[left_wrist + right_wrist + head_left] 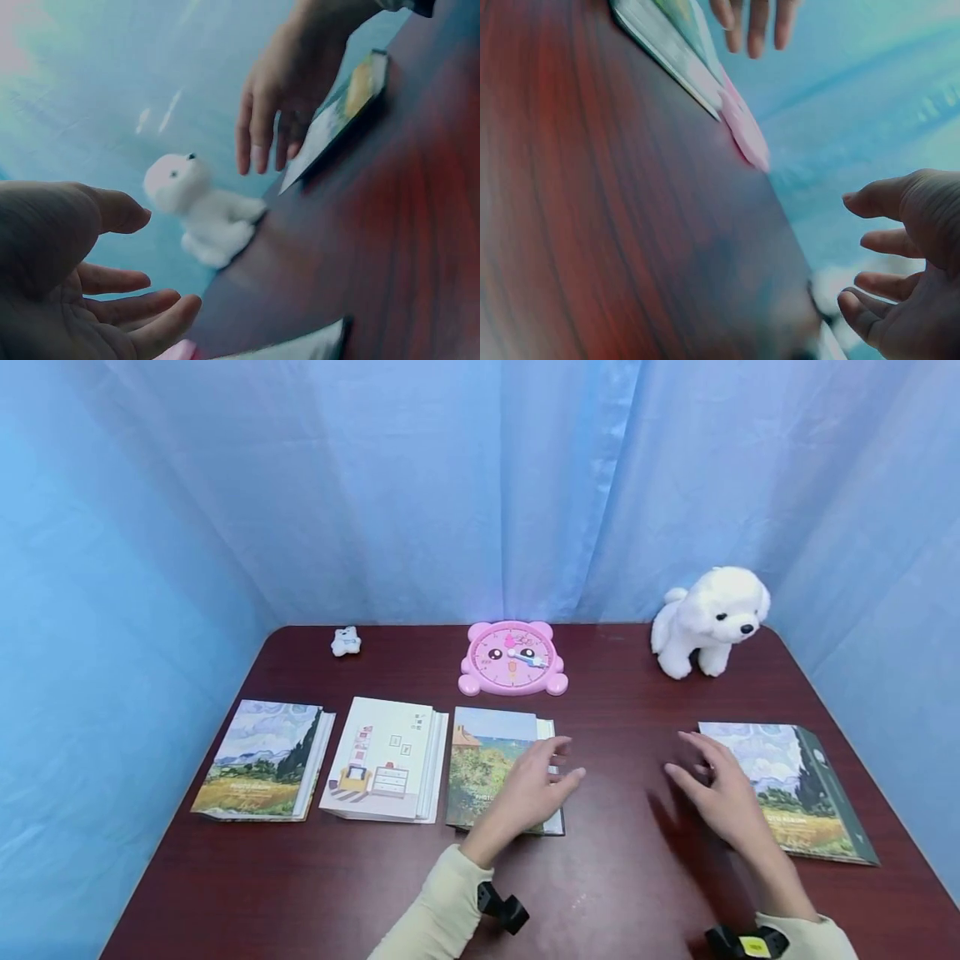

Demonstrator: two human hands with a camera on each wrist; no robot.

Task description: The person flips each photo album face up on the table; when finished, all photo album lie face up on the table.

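My left hand (527,789) hovers over the right side of a photo album (480,768) with a seaside garden cover, its fingers apart and loosely bent. Over to the right, my right hand (723,793) is at the left edge of another photo album (798,777), which shows a wheat field and cypress and has a dark green spine. Both palms face each other across a stretch of dark table. The left wrist view shows nothing between the relaxed fingers of the left hand (97,277); likewise the right hand (907,270) in the right wrist view.
A white album (382,760) with a drawn room and a wheat-field album (258,760) lie to the left. Behind stand a pink clock (512,672), a small white bear figure (346,642) and a white plush dog (708,622). Blue curtains (420,493) enclose the table.
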